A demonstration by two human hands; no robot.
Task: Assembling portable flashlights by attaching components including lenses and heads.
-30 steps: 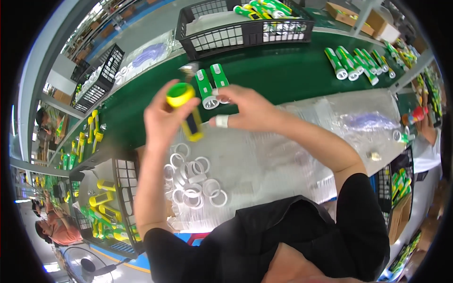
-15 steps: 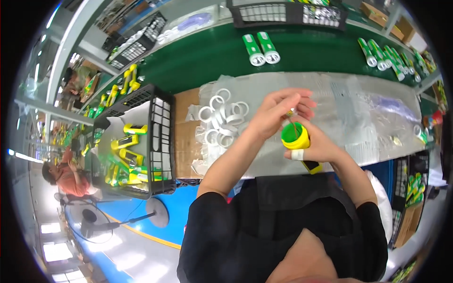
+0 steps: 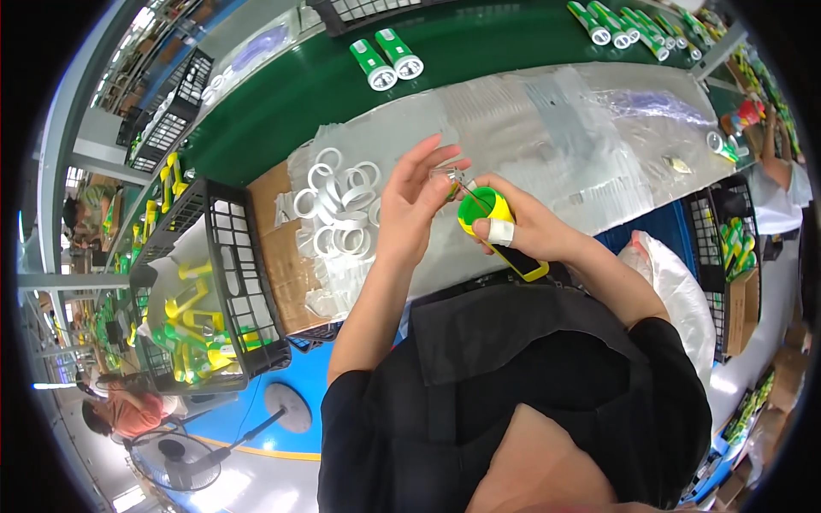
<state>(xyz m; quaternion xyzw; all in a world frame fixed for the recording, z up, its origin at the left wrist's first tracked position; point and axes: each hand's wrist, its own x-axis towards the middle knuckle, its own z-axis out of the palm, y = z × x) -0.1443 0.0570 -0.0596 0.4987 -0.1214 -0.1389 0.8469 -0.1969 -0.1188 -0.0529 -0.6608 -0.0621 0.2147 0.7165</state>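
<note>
My right hand, white tape round its thumb, is closed round a yellow flashlight body. The body is tilted, its open round end showing a green inside and facing my left hand. Thin wires come out of that opening. They lead toward a small shiny part, which my left hand pinches between thumb and fingers; the other fingers are raised and spread. The fingers partly hide this part, so its exact kind is unclear. Left of my left hand, several white rings lie in a loose heap.
A black crate of yellow and green flashlights stands left. Two green flashlights lie on the green surface beyond the plastic-covered worktop; several more lie far right. A fan and a person are lower left.
The view has turned, so the bench appears shifted left and up. The flashlight body's opening is closer to my left hand, and the shiny part stays between the left fingers.
</note>
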